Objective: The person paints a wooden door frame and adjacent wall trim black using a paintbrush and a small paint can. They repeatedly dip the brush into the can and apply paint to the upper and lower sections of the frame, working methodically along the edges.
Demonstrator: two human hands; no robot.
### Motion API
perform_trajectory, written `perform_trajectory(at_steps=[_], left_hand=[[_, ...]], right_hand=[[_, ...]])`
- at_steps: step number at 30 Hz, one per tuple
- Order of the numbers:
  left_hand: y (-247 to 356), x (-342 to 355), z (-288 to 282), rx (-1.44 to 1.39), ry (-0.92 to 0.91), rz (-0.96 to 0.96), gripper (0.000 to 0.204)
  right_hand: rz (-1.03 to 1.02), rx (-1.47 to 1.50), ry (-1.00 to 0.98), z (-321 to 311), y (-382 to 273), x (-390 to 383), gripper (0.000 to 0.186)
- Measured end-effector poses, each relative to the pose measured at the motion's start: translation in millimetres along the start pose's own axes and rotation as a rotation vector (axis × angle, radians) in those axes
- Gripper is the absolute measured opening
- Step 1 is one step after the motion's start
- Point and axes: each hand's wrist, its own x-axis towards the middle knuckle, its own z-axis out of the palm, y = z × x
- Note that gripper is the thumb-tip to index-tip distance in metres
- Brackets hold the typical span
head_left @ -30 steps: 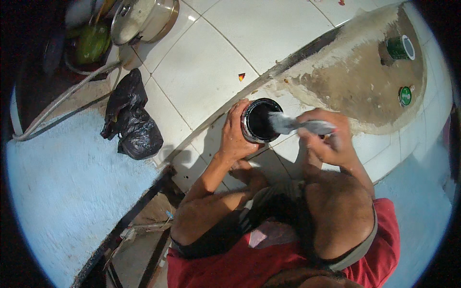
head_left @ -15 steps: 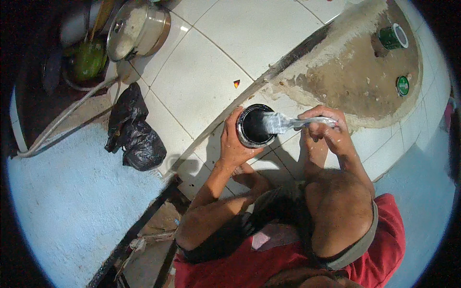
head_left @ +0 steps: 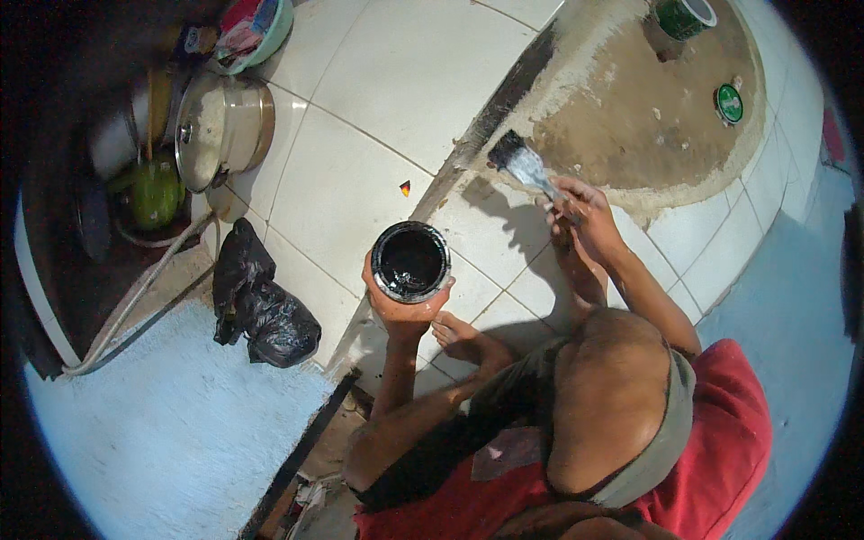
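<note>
Wrapped around a round open can (head_left: pixel 411 262) of dark, glossy liquid is my left hand (head_left: pixel 407 310), its fingers along the can's sides. The can's rim is smeared with grey. My right hand (head_left: pixel 583 216) grips the handle of a paintbrush (head_left: pixel 526 171), which points up and to the left. Dark, wet bristles end at the border of a bare cement patch (head_left: pixel 670 99) in the tiles, and the brush's middle part is whitish. From this view I cannot tell whether the bristles touch the surface.
A green can (head_left: pixel 686 18) and a round green lid (head_left: pixel 729 104) rest on the cement patch. At left are a black plastic bag (head_left: pixel 261 297), a lidded pot (head_left: pixel 225 130), a green basin (head_left: pixel 279 31) and a hose (head_left: pixel 144 301). Blue wall (head_left: pixel 171 423) lies lower left.
The paintbrush has left the can's mouth and moved up toward the cement patch, its bristles now dark and exposed. My left hand and the can sit lower and further left in view.
</note>
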Motion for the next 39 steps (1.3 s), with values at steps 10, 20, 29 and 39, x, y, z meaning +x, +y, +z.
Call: perform_trajectory(at_steps=[10,20,29,39], left_hand=[[4.2,1.0,-9.2,0.017,0.073,-0.052,0.119],[-1.9,-2.1,-20.2,0.224,-0.062,0.06,0.122],[-6.6,-6.0,-16.1,0.205,-0.043,0.065,0.118],[-1.7,-4.1,-18.4,0.38,-0.009,0.202,0.102]], right_hand=[[-0.192,-0.321,0.006,57.2,59.8,55.6,0.039],[-0.313,-0.636,0.089,21.3,5.5,77.8,0.033],[-0.546,-0.588,0.406,-12.6,-8.6,120.0,0.037],[-0.388,-0.686,-0.065,32.0,38.4,57.1,0.035]])
